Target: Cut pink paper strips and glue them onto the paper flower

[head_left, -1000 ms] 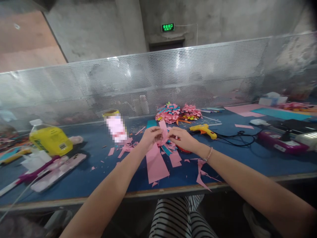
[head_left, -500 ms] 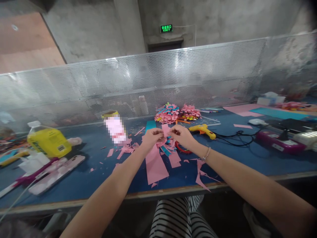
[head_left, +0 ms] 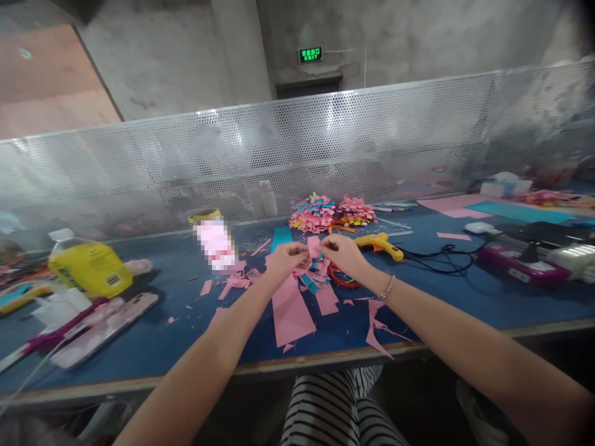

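One pink paper strip pinched between left hand and right hand above blue tabletop | two frilled paper pompoms behind | one yellow glue gun at right | scattered pink scraps | one perforated metal screen | concrete wall, one green EXIT sign

Left grip, right grip pinching pink paper strip; yellow glue gun nearby.

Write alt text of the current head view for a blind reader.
A person's left hand and right hand hold a small pink paper piece over a blue table strewn with pink scraps. Beyond sit two frilly paper bundles, with a yellow glue gun to the right and a yellow bottle at far left.
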### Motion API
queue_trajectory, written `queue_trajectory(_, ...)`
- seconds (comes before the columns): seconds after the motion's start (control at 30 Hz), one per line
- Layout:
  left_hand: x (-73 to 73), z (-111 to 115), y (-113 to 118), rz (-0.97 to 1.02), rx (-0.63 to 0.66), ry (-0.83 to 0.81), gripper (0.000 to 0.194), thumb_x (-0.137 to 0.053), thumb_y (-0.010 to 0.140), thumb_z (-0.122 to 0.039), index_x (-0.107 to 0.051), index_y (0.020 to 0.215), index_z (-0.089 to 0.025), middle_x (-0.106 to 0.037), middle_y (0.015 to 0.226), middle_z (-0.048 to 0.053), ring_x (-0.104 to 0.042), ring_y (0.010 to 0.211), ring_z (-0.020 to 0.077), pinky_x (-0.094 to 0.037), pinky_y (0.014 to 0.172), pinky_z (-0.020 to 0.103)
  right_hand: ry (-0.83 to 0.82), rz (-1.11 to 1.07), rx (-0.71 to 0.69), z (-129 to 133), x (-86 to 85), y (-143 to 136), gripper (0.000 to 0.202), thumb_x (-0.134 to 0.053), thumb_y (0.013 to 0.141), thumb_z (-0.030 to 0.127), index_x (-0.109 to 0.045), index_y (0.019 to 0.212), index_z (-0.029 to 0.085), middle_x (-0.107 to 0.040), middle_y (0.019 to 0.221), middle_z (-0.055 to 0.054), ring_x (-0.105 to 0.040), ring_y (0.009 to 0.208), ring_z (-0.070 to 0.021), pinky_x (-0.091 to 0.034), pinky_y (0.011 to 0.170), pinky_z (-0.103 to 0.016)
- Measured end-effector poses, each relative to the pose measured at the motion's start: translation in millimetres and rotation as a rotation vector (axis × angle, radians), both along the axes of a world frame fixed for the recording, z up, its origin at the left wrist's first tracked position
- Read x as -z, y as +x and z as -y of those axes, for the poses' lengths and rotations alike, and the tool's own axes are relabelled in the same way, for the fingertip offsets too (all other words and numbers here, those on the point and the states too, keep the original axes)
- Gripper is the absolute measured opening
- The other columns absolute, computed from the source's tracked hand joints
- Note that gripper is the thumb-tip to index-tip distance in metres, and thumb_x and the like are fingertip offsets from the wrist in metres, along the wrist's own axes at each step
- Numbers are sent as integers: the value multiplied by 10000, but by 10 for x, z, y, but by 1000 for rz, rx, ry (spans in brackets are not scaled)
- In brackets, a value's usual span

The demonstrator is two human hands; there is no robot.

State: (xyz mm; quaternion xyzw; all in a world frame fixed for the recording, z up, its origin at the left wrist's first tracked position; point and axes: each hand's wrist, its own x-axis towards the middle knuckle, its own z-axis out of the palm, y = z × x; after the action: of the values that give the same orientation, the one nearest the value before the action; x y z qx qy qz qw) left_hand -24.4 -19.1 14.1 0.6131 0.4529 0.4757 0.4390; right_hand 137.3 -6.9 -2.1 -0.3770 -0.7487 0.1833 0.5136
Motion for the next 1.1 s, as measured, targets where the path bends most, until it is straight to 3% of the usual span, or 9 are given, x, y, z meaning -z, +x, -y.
queue_trajectory(0.37, 110, -117, -41, -85, 80, 98, 66, -548, 583, -141, -558, 642, -167, -572, 553, -26, -584, 533, 119, -486, 534, 240, -38, 27, 23, -20, 0, 4, 187, -527, 723, 320, -532, 608, 172, -535, 552, 16, -478, 538, -113, -355, 534, -238)
queue_trajectory(0.63, 49, -53, -30, -152, 76, 140, 89, -497, 598, -117, -565, 622, -168, -575, 535, -27, -567, 509, 109, -485, 569, 246, -104, -12, 66, -4, 5, -22, 183, -557, 683, 342, -499, 629, 176, -531, 593, 19, -473, 558, -110, -365, 549, -241)
queue_trajectory(0.93, 37, -52, -19, -154, 52, 127, 89, -506, 585, -102, -560, 631, -154, -581, 529, -32, -564, 501, 100, -482, 558, 231, -176, -138, -137, -46, 23, -35, 190, -525, 693, 320, -445, 595, 179, -414, 546, 50, -401, 529, -89, -337, 527, -229)
queue_trajectory(1.1, -5, -3, 6, -33, 31, 117, 100, -575, 639, -228, -528, 684, -152, -569, 556, -20, -580, 536, 115, -505, 563, 262, -239, -241, -182, -48, 18, -29, 218, -556, 680, 354, -455, 598, 179, -409, 538, 51, -385, 510, -85, -320, 513, -233)
